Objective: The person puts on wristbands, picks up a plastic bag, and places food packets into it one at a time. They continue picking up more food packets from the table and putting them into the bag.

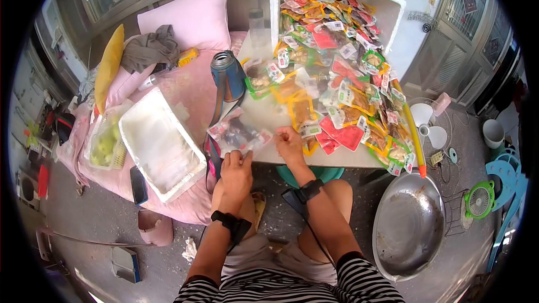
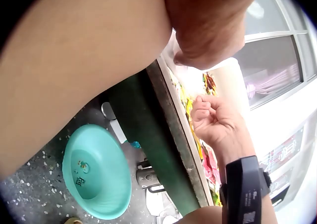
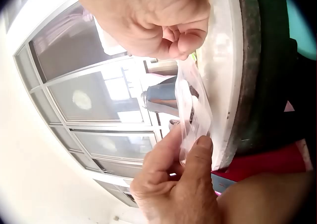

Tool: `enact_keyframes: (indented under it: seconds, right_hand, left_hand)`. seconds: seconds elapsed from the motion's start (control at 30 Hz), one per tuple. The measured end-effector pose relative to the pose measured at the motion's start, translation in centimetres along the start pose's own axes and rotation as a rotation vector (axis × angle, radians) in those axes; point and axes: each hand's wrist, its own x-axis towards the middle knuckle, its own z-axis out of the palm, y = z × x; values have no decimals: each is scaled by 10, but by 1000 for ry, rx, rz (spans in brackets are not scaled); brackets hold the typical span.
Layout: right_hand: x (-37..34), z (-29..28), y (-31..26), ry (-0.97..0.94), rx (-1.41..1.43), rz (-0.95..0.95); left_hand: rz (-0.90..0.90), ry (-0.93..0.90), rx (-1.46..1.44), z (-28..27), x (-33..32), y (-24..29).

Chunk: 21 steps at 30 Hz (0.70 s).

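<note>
Nearest, at table level, the left hand [image 1: 236, 175] has thumb and fingers clamped on one side of a clear, thin plastic bag with dark and reddish contents [image 1: 236, 134]. And here's the right hand [image 1: 289, 146], fingers curled in, thumb and fingertips together on the bag's other edge, well seen in the right wrist view. So that's the bag, just over the near edge of the whitish tabletop [image 1: 263, 113], stretched between the two pinches. What lies inside is too blurred to name.

The film looks flimsy, so a small, light pinch right on its rim should serve best; a deep grab could crush the folds together. Even tension, please, hands level: if one side pulls harder, I'd expect the bag to tip or the edge to tear. Low over the table is the safe place, with the weight near the surface, and a little further in from that front edge would be safer yet.

Just beyond the bag stands a blue flask with a metal mouth [image 1: 234, 80], upright, strap trailing down beside the work; wrists should steer clear of that loop. To the right spreads a heap of glossy yellow, red and green packets [image 1: 342, 129], ready to slide if an elbow nudges it. Furthest back, the heap runs up into a tilted white foam box [image 1: 275, 14].
</note>
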Motion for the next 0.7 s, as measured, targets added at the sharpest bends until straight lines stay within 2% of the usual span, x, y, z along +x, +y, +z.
enact_keyframes:
  seconds: [0.07, 0.17, 0.27, 0.37, 0.47, 0.57, 0.6, 0.7]
  right_hand:
    - [-11, -14, -23, -60, 236, 82]
    - [-30, -36, -56, -154, 401, 83]
    - [-41, -43, -69, -180, 449, 53]
    - [-54, -51, -104, -209, 371, -16]
    - [-69, -61, -148, -213, 61, -227]
    - [-96, -77, -195, -158, -392, -578]
    - [-105, -78, -207, -129, -340, -727]
    - [-130, -75, -219, -294, -219, -737]
  left_hand:
    - [58, 45, -28, -1, -3, -1]
    - [132, 102, -86, -10, -3, 4]
    - [201, 161, -107, -28, 10, 9]
    - [229, 185, -147, -69, 39, 19]
    - [260, 197, -243, -114, 70, 30]
    - [229, 127, -368, -148, 78, 43]
    - [216, 93, -435, -158, 77, 49]
    - [104, -73, -656, -175, 63, 64]
